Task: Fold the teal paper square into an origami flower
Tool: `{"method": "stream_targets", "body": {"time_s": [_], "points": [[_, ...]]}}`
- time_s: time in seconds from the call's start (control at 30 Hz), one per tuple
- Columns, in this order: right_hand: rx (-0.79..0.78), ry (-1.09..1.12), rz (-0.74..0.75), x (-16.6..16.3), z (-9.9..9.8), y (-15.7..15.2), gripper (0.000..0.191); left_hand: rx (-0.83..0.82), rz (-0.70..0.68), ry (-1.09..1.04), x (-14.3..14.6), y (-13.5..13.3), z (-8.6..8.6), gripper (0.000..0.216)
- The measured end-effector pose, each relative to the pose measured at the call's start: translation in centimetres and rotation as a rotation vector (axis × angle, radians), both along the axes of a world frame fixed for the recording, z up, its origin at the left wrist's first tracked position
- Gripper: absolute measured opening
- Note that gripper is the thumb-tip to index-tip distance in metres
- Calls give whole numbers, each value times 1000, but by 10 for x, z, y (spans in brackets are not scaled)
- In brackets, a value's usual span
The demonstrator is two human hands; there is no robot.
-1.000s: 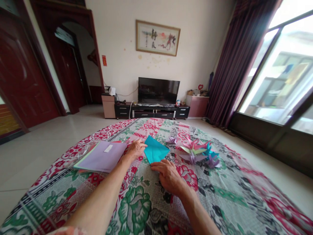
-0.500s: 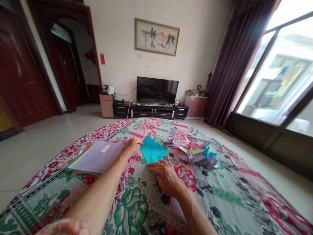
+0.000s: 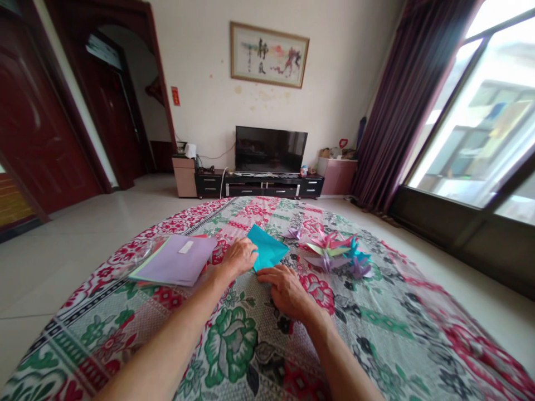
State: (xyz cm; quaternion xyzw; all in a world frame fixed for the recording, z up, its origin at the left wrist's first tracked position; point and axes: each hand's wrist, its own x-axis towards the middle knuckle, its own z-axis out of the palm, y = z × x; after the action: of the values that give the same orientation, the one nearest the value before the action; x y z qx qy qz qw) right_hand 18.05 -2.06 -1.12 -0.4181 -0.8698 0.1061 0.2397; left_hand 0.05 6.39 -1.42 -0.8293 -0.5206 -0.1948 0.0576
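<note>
Plastic wrapping [image 3: 144,250], clear and crinkled, pokes out at your far left beside a stack of square lavender paper sheets [image 3: 179,267]. The stack, with green and red edges showing beneath and a small white label [image 3: 186,247] on top, lies just off your left forearm, perhaps so the middle stays free. Your left hand [image 3: 240,257] curls its fingers over the left corner of a flat, diamond-shaped piece of turquoise paper [image 3: 270,250]; whether they pinch or only press, you cannot tell from here. That paper sits on the flowered red, green and grey tablecloth [image 3: 229,345], centred between your hands, probably for equal reach. Your right hand [image 3: 285,287] lays its fingers, close together, at the near corner, likely to steady it; its thumb's grip is unclear. Farther right, a small folded lavender paper figure [image 3: 295,233] and a multicoloured cluster of folded paper figures [image 3: 328,263] stand apart, seemingly clear of your hands.
</note>
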Motion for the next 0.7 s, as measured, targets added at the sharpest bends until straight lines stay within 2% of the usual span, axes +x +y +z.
{"method": "stream_targets", "body": {"time_s": [0.1, 0.17, 0.27, 0.33, 0.4, 0.57, 0.63, 0.7], "points": [[3, 37, 2, -1, -2, 3, 50, 11, 11, 38, 6, -15, -11, 25], [29, 108, -64, -1, -4, 5, 48, 48, 36, 52, 8, -21, -16, 28], [76, 160, -373, -1, -5, 9, 41, 79, 28, 64, 7, -24, -20, 33], [73, 93, -587, -2, -4, 10, 39, 81, 8, 65, 5, -22, -20, 35], [40, -4, -699, -3, -2, 12, 40, 76, -21, 69, 3, -20, -20, 35], [-43, -85, -741, -7, 3, 26, 49, 55, -68, 81, 1, -19, -15, 35], [-78, -52, -716, -5, 4, 34, 51, 45, -67, 75, 1, -19, -14, 35], [-51, -17, -629, 0, 3, 40, 52, 33, -81, 69, 0, -17, -14, 35]]}}
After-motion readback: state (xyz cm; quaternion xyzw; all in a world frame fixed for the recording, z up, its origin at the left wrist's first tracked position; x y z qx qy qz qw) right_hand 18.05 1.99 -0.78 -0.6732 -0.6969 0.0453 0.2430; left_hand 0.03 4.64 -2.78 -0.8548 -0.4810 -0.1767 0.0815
